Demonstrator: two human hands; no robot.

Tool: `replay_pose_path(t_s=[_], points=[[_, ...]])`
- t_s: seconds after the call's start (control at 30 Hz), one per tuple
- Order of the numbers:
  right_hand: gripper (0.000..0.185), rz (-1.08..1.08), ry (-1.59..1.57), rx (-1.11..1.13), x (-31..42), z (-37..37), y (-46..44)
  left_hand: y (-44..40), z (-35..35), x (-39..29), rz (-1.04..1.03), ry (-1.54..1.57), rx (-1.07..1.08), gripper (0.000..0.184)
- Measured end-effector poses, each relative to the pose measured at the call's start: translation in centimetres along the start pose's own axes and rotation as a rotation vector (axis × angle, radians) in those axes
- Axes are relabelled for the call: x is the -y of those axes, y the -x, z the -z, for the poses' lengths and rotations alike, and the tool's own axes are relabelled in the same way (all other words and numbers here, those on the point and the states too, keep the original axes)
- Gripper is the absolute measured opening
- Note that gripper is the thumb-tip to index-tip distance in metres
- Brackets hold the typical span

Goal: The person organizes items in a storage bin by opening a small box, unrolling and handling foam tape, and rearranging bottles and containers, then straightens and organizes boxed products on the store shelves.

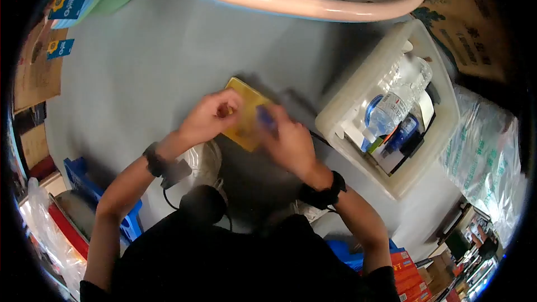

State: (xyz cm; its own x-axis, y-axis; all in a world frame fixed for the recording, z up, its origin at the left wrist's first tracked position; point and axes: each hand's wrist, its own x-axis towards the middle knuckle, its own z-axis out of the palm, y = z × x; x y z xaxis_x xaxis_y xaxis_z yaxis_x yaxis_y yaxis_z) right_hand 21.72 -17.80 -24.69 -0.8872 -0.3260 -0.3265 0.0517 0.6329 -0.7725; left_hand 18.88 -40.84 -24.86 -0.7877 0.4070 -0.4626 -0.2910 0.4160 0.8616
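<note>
A flat yellow box or case (249, 100) lies at the centre, between and below my two hands. My left hand (211, 116) is over its left side, with the fingers curled together; what they hold, if anything, is too small to tell. On the right, my right hand (288, 140) is closed round a small dark blue object (267, 117), blurred by motion, over the right part of the yellow box. Both wrists wear black bands.
A translucent white bin (330, 123) with a plastic bottle (394, 106) stands at the right. A pink-rimmed basin (302, 6) is at the top. Cardboard (470, 36) lies top right, plastic wrapping (484, 162) at far right. Blue plastic (131, 221) is at lower left.
</note>
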Motion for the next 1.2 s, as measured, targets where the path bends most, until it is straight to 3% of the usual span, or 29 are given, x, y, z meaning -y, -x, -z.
replay_pose_path(t_s=[0.03, 0.1, 0.27, 0.37, 0.43, 0.63, 0.7, 0.77, 0.83, 0.87, 0.93, 1.0, 1.1, 1.2], points=[[0.038, 0.022, 0.076, 0.036, 0.3, 0.0, -0.5, 0.7, 0.3, -0.9, 0.005, 0.001, -0.013, 0.017], [0.035, 0.012, 0.161, 0.117, 0.5, -0.6, -1.5, 2.5, 0.6, -2.9, -0.046, 0.357, -0.115, 0.018], [0.033, 0.016, 0.351, 0.293, 0.0, -2.8, -2.7, 6.9, 1.9, -5.4, -0.129, 0.235, -0.215, 0.020], [0.037, 0.096, 0.399, 0.242, -0.4, -3.1, -2.0, 7.6, 1.8, -5.4, -0.133, 0.267, -0.222, 0.020], [0.044, 0.254, 0.235, 0.002, -0.2, -2.4, -1.1, 7.2, 1.3, -5.0, -0.099, 0.334, -0.220, 0.019], [0.057, 0.266, 0.207, -0.106, -4.1, -0.5, 4.4, 2.1, -1.0, -3.1, 0.036, 0.413, -0.073, 0.016], [0.060, 0.177, 0.221, -0.109, -5.6, -0.1, 6.5, -0.3, -1.3, -1.7, -0.246, 0.003, -0.019, 0.013], [0.062, 0.097, 0.233, -0.105, -6.6, 0.2, 8.5, -1.5, -2.3, -2.3, -0.159, 0.055, 0.037, 0.013], [0.093, -0.018, 0.281, -0.090, -7.4, 0.4, 9.7, -2.4, -3.0, -2.5, -0.070, 0.103, 0.068, 0.013], [0.093, -0.025, 0.285, -0.098, -7.6, 0.4, 10.3, -2.7, -3.3, -2.2, -0.144, -0.041, 0.060, 0.014], [0.115, -0.172, 0.314, 0.078, -8.1, 0.5, 11.0, -2.8, -3.7, -2.4, -0.222, -0.176, 0.045, 0.016], [0.120, -0.176, 0.376, 0.121, -8.2, 0.4, 10.9, -2.2, -3.8, -3.1, -0.015, -0.192, 0.070, 0.019], [0.126, -0.176, 0.456, 0.202, -8.5, -0.2, 10.1, -1.0, -3.5, -1.8, -0.017, -0.376, 0.036, 0.020], [0.129, -0.191, 0.470, 0.237, -7.9, 0.1, 9.0, 0.2, -3.8, -0.9, 0.062, -0.277, 0.065, 0.020]])
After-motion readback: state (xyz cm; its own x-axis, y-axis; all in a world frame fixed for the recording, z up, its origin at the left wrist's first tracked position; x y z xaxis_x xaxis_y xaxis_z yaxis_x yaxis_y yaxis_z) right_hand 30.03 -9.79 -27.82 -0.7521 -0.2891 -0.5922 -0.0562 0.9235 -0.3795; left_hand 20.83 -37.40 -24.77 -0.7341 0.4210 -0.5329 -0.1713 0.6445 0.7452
